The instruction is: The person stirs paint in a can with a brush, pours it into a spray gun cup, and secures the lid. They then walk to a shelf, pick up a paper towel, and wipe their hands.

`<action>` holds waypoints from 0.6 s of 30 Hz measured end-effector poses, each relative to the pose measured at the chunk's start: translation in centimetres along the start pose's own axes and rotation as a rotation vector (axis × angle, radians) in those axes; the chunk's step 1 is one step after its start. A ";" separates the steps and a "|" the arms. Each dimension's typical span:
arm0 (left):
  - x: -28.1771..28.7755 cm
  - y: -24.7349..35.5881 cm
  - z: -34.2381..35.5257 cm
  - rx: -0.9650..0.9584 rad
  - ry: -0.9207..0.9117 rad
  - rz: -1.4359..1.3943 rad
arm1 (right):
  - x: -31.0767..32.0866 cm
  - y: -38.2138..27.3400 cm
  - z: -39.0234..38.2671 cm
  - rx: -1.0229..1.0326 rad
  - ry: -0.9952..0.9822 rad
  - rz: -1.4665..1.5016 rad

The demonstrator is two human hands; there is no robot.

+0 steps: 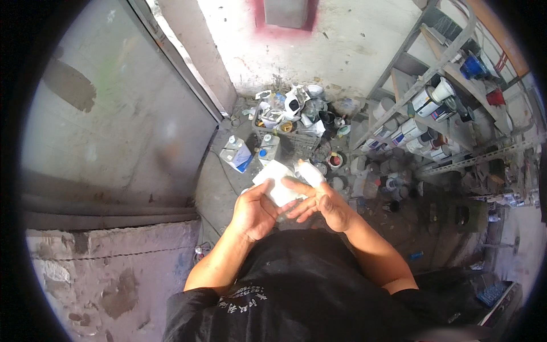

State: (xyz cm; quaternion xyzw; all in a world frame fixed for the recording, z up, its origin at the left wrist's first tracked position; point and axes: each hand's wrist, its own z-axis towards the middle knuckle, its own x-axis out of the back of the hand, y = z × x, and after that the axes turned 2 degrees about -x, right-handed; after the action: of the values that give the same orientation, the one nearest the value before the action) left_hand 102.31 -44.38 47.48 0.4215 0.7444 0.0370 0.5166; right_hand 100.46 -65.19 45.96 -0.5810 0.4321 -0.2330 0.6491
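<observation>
In front of my chest, my left hand (253, 212) is closed on a bright white sheet (282, 178), thumb on top and fingers beneath. Sunlight bleaches the sheet; whether it is paper or cloth I cannot tell. From the right, my right hand (327, 206) reaches over with its fingers apart and stretched, one lying across the sheet. A white bulky piece (310, 172) sits at the upper side of the right hand, perhaps wrapped round a finger; its far end looks skin-coloured or yellowish.
Beyond my hands stand a metal can with a blue label (236, 153) and another metal can (268, 149). Behind them, a dark crate (285, 135) is heaped with rubbish. Paint-pot shelving (419, 117) lines the right; a grey metal panel (122, 125) rises on the left.
</observation>
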 end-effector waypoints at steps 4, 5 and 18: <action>1.0 1.4 -0.2 -0.109 -0.037 -0.088 | 1.6 0.5 -1.5 0.075 0.219 -0.072; 1.2 1.7 -0.4 -0.112 -0.079 -0.101 | 1.8 0.7 -1.5 0.122 0.225 -0.108; -0.2 0.6 0.2 -0.010 -0.311 -0.270 | -0.1 -0.4 3.5 0.386 0.614 0.189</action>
State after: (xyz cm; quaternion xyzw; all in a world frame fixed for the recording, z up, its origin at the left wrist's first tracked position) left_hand 102.88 -44.20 47.80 0.3161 0.7052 -0.0943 0.6276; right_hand 103.35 -63.24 46.22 -0.3086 0.6063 -0.4127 0.6057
